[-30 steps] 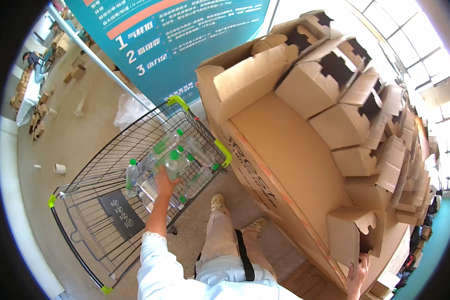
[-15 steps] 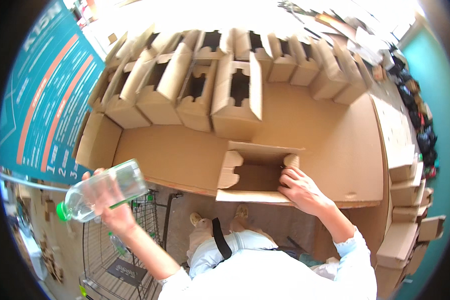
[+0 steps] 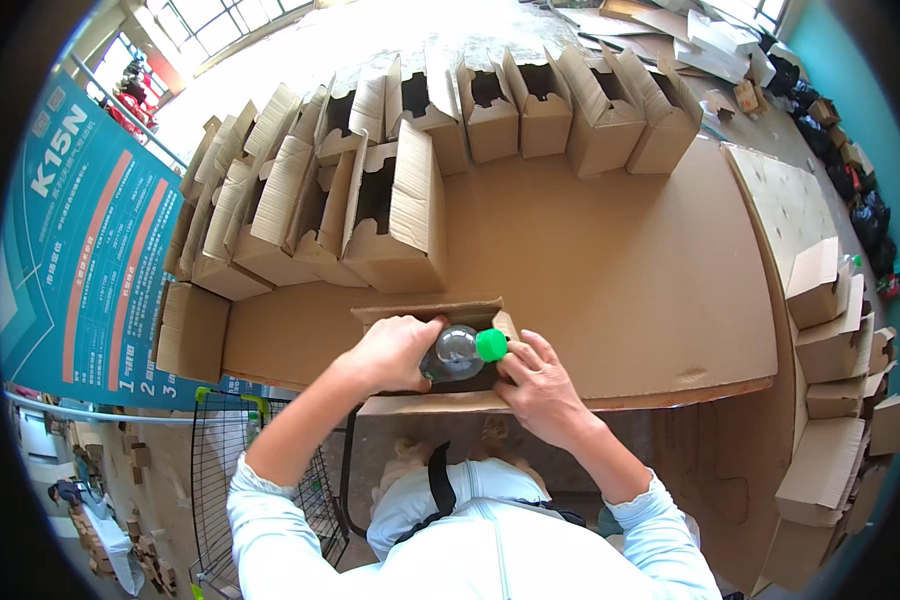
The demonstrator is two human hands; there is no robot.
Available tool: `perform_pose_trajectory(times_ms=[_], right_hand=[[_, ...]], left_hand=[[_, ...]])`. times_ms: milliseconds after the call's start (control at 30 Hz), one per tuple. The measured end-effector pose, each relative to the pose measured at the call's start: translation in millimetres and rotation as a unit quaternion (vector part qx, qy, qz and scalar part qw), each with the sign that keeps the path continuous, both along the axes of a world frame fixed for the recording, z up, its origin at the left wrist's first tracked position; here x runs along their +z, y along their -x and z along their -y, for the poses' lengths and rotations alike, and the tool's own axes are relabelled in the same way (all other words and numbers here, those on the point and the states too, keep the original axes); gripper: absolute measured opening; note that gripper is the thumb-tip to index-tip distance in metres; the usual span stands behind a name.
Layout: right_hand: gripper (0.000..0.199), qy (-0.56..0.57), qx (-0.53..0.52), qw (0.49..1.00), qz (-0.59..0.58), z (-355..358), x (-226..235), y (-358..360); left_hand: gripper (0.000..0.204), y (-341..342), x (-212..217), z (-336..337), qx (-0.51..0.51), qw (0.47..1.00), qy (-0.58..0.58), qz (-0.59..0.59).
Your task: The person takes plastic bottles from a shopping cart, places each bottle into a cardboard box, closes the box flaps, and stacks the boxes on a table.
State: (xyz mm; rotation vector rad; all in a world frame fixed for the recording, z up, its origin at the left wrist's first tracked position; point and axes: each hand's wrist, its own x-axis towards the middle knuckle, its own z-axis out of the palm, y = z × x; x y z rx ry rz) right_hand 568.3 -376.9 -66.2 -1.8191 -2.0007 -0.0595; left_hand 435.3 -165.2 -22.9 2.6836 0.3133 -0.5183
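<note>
A clear plastic bottle (image 3: 455, 354) with a green cap (image 3: 491, 345) stands or leans inside an open cardboard box (image 3: 430, 404) at the table's front edge; its lower part is hidden by the box. My left hand (image 3: 402, 354) is closed round the side of the bottle, above the box's left end. At the box's right end, my right hand (image 3: 545, 388) has its fingers curled over the end flap (image 3: 504, 322), right beside the cap. The box's inside is mostly hidden by my hands and the bottle.
Open cardboard boxes (image 3: 400, 215) stand in rows along the far and left parts of the cardboard-covered table (image 3: 610, 270). A wire cart (image 3: 225, 450) is below at left, next to a teal banner (image 3: 80, 270). More boxes (image 3: 820, 470) are stacked at right.
My left hand has brought the bottle from the left into the box, turning it cap-up. The box and my right hand now sit further left in view.
</note>
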Motion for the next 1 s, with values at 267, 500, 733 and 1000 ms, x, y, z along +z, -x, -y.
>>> perform_pose_trajectory(times_ms=[267,500,733,1000], right_hand=[[0.009,-0.012,0.008,1.0,-0.022,-0.7,-7.0,10.8],[0.049,-0.085,-0.033,0.987,-0.131,4.8,-15.6,15.3],[0.066,-0.06,-0.06,0.966,-0.246,4.0,-41.7,34.9],[0.07,-0.131,-0.147,0.972,-0.124,-61.9,29.6,8.2]], left_hand=[[0.049,-35.6,-73.8,9.5,-0.088,0.956,-0.11,-0.258],[0.049,19.7,2.3,3.4,-0.004,0.997,0.022,0.069],[0.07,141.3,-9.0,22.1,0.216,0.909,0.078,0.348],[0.09,117.9,-57.0,2.3,0.303,0.848,0.058,0.43]])
